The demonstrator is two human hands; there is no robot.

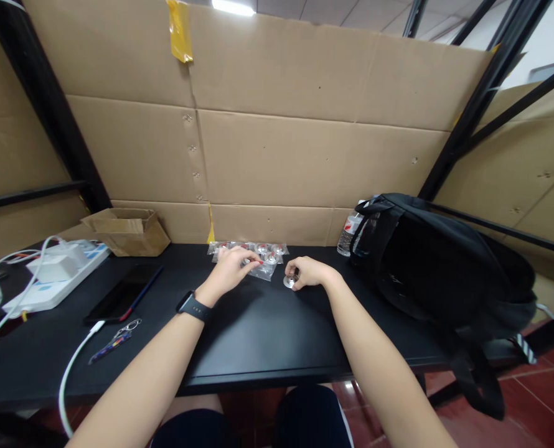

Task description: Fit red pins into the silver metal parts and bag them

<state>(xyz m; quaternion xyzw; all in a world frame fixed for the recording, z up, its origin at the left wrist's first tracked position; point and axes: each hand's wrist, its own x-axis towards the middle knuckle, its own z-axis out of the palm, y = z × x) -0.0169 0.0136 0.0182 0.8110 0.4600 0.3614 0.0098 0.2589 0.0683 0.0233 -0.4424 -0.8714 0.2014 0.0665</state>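
My left hand (233, 269), with a dark watch on its wrist, reaches over clear plastic packets (273, 254) in a row by the cardboard wall. Its thumb and fingers are closed near a small red piece at their tips; what they hold is too small to make out. Inside the packets are several round, shiny items with red parts. To the right, my right hand (309, 272) curls its fingers around a small round, shiny, clear or silvery disc (288, 282) at the black tabletop (267, 336). Part of the disc is hidden behind the fingers.
On the left are a white power strip (57, 280) with cables, a cardboard box (130, 233), a phone (125, 292) on a cable and a keychain (113, 342). A black backpack (445, 267) and a water bottle (348, 235) stand on the right.
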